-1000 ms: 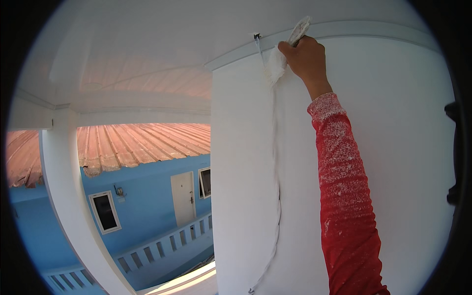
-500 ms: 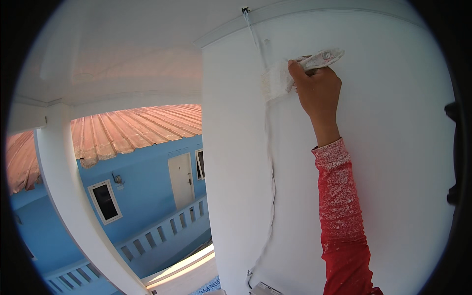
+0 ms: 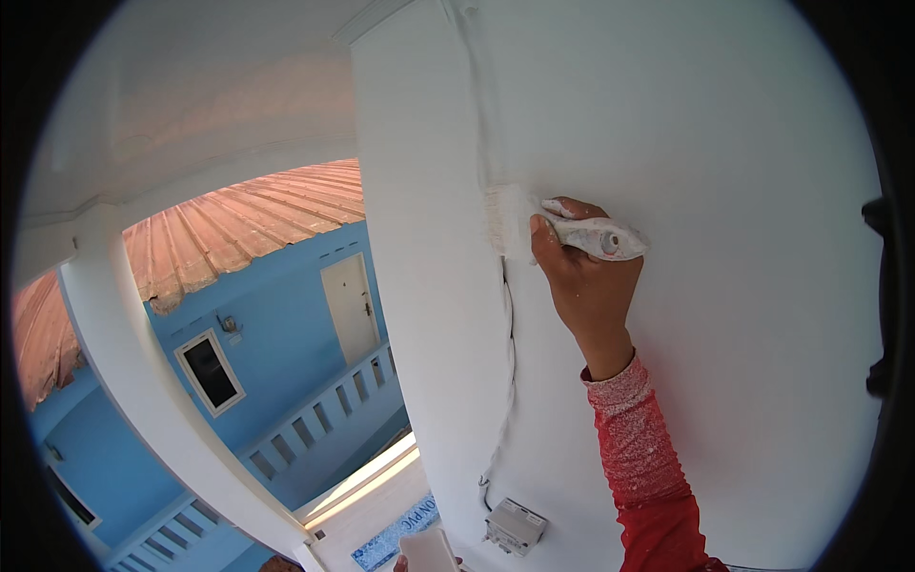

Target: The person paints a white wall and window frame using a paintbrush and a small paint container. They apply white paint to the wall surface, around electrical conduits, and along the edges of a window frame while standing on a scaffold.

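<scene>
My right hand [image 3: 586, 286], in a red sleeve speckled with white, grips the handle of a wide paintbrush [image 3: 610, 238] caked in white paint. Its bristles press against the white wall [image 3: 686, 315], over a cable [image 3: 512, 353] running down it. The cable's upper stretch is coated white; lower down, dark bits show. At the bottom edge, fingers of my left hand [image 3: 400, 564] wrap round a white container [image 3: 429, 551]; most of that hand is out of frame, and I cannot see inside the container.
A grey box [image 3: 516, 526] sits at the cable's lower end. Beyond the wall's left edge stand a white pillar [image 3: 143, 353], a blue-and-white printed strip [image 3: 396, 532], and a blue house [image 3: 276, 334] with a balustrade [image 3: 324, 410] and rusty metal roof [image 3: 248, 224].
My right hand has brought the brush down along the cable. The view has tilted lower, so the white container, my left fingers and more of the grey box now show.
</scene>
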The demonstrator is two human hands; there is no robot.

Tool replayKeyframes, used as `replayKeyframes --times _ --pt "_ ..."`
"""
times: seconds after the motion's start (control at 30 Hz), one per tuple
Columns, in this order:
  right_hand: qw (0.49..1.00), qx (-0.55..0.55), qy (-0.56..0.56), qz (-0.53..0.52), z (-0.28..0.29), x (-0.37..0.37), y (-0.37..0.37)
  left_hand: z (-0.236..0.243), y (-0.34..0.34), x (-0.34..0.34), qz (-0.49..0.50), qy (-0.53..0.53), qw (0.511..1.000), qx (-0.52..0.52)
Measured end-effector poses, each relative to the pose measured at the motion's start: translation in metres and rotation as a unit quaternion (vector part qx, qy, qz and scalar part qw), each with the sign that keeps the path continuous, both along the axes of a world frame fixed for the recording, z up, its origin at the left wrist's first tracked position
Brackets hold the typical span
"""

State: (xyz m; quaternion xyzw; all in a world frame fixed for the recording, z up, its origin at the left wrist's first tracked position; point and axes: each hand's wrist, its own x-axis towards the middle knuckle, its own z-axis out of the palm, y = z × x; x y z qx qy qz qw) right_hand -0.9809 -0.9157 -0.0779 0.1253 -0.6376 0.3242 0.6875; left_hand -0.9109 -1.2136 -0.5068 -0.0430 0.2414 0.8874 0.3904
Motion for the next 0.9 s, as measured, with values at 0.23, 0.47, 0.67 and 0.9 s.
replayKeyframes --times 0.23,0.47,0.67,0.9 --pt "0.994 -0.043 -0.096 0.023 -0.066 0.021 0.003 0.016 -0.001 0.014 0.016 -0.021 1.0 -0.003" --pt "0.999 -0.011 -0.045 0.025 -0.085 0.01 0.003 0.02 -0.005 0.019 0.005 -0.042 0.999 -0.007" --pt "0.994 -0.062 -0.087 0.012 -0.093 0.032 -0.001 0.028 -0.008 0.023 -0.011 -0.03 0.999 -0.007" --pt "0.997 0.027 -0.044 -0.052 -0.117 0.013 0.01 0.027 -0.013 0.023 -0.026 -0.018 0.999 -0.022"
